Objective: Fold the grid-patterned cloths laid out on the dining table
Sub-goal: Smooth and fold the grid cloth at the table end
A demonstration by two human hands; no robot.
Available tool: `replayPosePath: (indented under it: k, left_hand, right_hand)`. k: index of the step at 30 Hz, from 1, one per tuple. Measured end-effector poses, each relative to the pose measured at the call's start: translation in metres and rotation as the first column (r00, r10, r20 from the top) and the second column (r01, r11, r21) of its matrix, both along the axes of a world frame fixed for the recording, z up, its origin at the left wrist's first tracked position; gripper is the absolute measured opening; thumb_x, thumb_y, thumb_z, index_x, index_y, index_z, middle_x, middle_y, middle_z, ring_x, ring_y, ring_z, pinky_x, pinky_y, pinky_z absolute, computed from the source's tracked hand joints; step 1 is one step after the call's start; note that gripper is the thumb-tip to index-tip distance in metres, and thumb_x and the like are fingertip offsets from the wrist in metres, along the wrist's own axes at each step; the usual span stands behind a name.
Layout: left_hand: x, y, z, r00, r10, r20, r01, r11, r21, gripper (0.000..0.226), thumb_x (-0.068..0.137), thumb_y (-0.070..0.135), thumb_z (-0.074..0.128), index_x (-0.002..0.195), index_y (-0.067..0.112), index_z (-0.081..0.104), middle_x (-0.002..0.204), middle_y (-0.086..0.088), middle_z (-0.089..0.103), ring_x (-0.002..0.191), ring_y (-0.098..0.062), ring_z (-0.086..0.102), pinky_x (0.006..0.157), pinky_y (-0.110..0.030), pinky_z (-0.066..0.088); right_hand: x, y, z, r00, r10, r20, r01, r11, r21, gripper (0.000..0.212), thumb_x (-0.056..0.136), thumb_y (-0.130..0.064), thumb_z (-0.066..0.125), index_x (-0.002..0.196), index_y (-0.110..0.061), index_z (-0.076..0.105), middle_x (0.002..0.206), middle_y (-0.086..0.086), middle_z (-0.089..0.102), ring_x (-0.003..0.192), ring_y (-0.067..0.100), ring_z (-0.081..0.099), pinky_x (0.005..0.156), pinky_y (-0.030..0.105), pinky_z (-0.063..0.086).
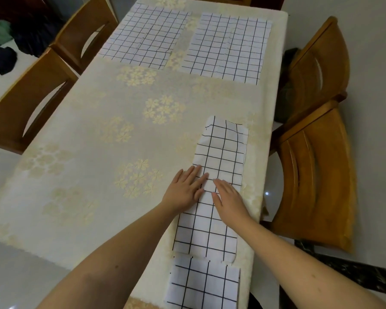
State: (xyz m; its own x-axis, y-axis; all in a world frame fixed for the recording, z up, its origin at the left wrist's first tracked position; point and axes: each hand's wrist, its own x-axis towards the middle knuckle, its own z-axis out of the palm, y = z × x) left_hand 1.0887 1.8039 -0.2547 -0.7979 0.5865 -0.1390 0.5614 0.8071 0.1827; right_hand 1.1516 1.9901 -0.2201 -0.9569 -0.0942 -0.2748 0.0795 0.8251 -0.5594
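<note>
Room: pale glossy floor, with a heap of dark and green clothes [0, 41] at the far left.
Worktop: a long dining worktop under a cream tablecloth [94, 139] printed with pale yellow flower clusters.
Left chairs: two wooden chairs [31, 103] stand along the worktop's left edge.
Far left cloth: a white grid-patterned cloth [145, 37] lies flat and unfolded at the far end.
Far right cloth: a second unfolded grid cloth [226, 47] lies just beside it, a strip of tablecloth showing between them.
Left hand: the left hand [184, 188] lies flat, fingers [197, 175] straight and together, pressing the left edge of the long strip; it grips nothing.
Folded strip: a grid cloth folded into a long narrow strip [221, 152] runs along the worktop's right side, near its edge.
Right hand: the right hand [228, 198] lies palm down on the strip, touching it with straight fingers, close beside the left hand, holding nothing.
Near cloth: a smaller folded grid cloth [203, 284] lies at the near edge, just below the strip.
Right chairs: two more wooden chairs [316, 175] stand on the right.
</note>
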Motion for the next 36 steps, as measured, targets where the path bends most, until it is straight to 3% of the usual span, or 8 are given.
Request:
replayPosePath:
  k: [2,7,12,16,22,30,34,36]
  left_hand:
    - [-0.004,0.002,-0.005,1.0,-0.005,-0.004,0.005,1.0,0.018,0.055,0.102,0.047,0.019,0.154,0.028,0.019,0.161,-0.004,0.014,0.149,-0.021,0.011,0.119,-0.046,0.015]
    - [-0.002,0.005,-0.013,0.999,0.009,-0.031,-0.008,0.998,0.059,0.057,0.101,0.044,0.025,0.154,0.025,0.019,0.162,-0.005,0.012,0.149,-0.021,0.007,0.119,-0.047,0.014]
    - [-0.003,0.005,-0.012,0.999,0.007,-0.037,-0.005,0.998,0.057,0.061,0.098,0.041,0.036,0.154,0.022,0.02,0.162,-0.006,0.011,0.15,-0.019,0.002,0.119,-0.048,0.014]
    - [-0.005,0.006,-0.009,0.999,0.011,-0.034,-0.009,0.999,0.052,0.059,0.096,0.041,0.032,0.152,0.023,0.024,0.161,-0.006,0.015,0.15,-0.018,0.002,0.118,-0.047,0.013]
    - [-0.007,0.005,-0.008,1.0,0.013,-0.017,-0.012,0.999,0.036,0.061,0.098,0.043,0.033,0.154,0.03,0.013,0.162,-0.005,0.005,0.149,-0.017,-0.003,0.119,-0.046,0.008]
    - [-0.007,0.005,-0.004,1.0,0.021,0.018,-0.022,1.0,0.01,0.062,0.099,0.043,0.033,0.154,0.033,0.007,0.163,-0.002,0.0,0.149,-0.016,-0.007,0.119,-0.046,0.006]
    - [-0.006,0.005,-0.004,0.999,0.031,0.015,-0.031,0.999,0.012,0.063,0.099,0.043,0.035,0.154,0.033,0.007,0.163,-0.001,-0.001,0.149,-0.016,-0.008,0.119,-0.046,0.006]
    - [-0.006,0.006,-0.003,0.999,0.032,0.015,-0.032,0.999,0.012,0.063,0.099,0.043,0.035,0.154,0.033,0.008,0.163,-0.001,0.0,0.149,-0.016,-0.008,0.119,-0.046,0.006]
  right_hand:
    - [-0.016,-0.004,0.0,1.0,0.012,-0.01,-0.012,1.0,0.002,0.051,0.104,-0.037,0.03,0.151,-0.018,0.026,0.157,-0.001,0.025,0.146,0.014,0.016,0.119,0.029,0.012]
    - [-0.054,-0.013,-0.002,0.995,0.097,-0.029,-0.095,0.993,0.068,0.056,0.103,-0.043,0.025,0.154,-0.022,0.015,0.161,-0.006,0.012,0.148,0.009,0.003,0.118,0.027,0.003]
    - [-0.086,-0.02,-0.009,0.975,0.22,-0.015,-0.212,0.955,0.206,0.074,0.09,-0.059,-0.003,0.154,-0.023,0.003,0.162,-0.007,-0.001,0.147,0.009,-0.008,0.118,0.03,-0.006]
    - [-0.11,-0.019,-0.016,0.977,0.211,0.024,-0.211,0.95,0.23,0.062,0.101,-0.051,0.014,0.154,-0.021,0.001,0.162,-0.006,-0.007,0.147,0.009,-0.013,0.119,0.032,-0.008]
    - [-0.137,-0.008,-0.022,0.971,0.237,0.022,-0.233,0.929,0.288,0.065,0.1,-0.053,0.014,0.154,-0.021,-0.002,0.161,-0.006,-0.011,0.146,0.008,-0.015,0.118,0.031,-0.01]
    - [-0.159,-0.002,-0.024,0.974,0.222,-0.039,-0.194,0.915,0.355,0.062,0.101,-0.053,0.017,0.155,-0.022,0.008,0.162,-0.002,0.0,0.148,0.015,-0.006,0.119,0.039,-0.005]
    - [-0.174,0.001,-0.019,0.97,0.05,-0.24,0.026,0.953,0.303,0.051,0.099,-0.043,0.038,0.143,-0.016,0.042,0.152,0.007,0.035,0.142,0.027,0.025,0.116,0.042,0.011]
    - [-0.185,0.004,-0.014,0.947,-0.012,-0.321,0.103,0.958,0.267,0.047,0.097,-0.037,0.046,0.139,-0.016,0.047,0.147,0.006,0.042,0.137,0.027,0.031,0.113,0.042,0.017]
